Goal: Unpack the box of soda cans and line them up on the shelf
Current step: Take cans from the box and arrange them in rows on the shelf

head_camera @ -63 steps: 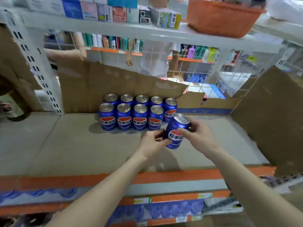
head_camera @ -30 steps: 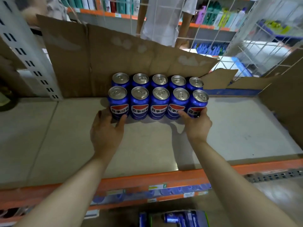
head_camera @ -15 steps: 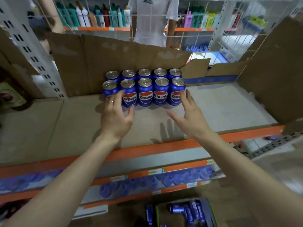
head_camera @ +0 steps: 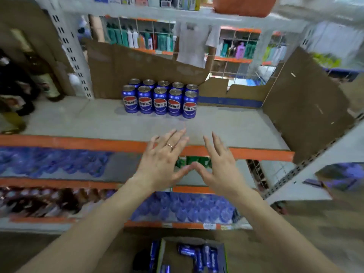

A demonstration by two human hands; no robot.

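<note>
Cans (head_camera: 160,99): ten, blue, red-white-blue logo, upright, two touching rows, 12 o'clock on shelf (head_camera: 226,125).
Left hand (head_camera: 161,164): spread, empty.
Right hand (head_camera: 220,166): spread, empty.

Beyond the fingers, brown cardboard sheets (head_camera: 141,67) stand upright as a back wall; a larger cardboard panel (head_camera: 307,103) stands to the right of the fingers. Far left of the fingers stands a dark glass bottle (head_camera: 42,75). Above, an orange basket (head_camera: 244,5) sits on an upper level. Behind the cardboard, a person in a white shirt (head_camera: 194,44) stands before rows of toiletry bottles (head_camera: 137,39).
</note>
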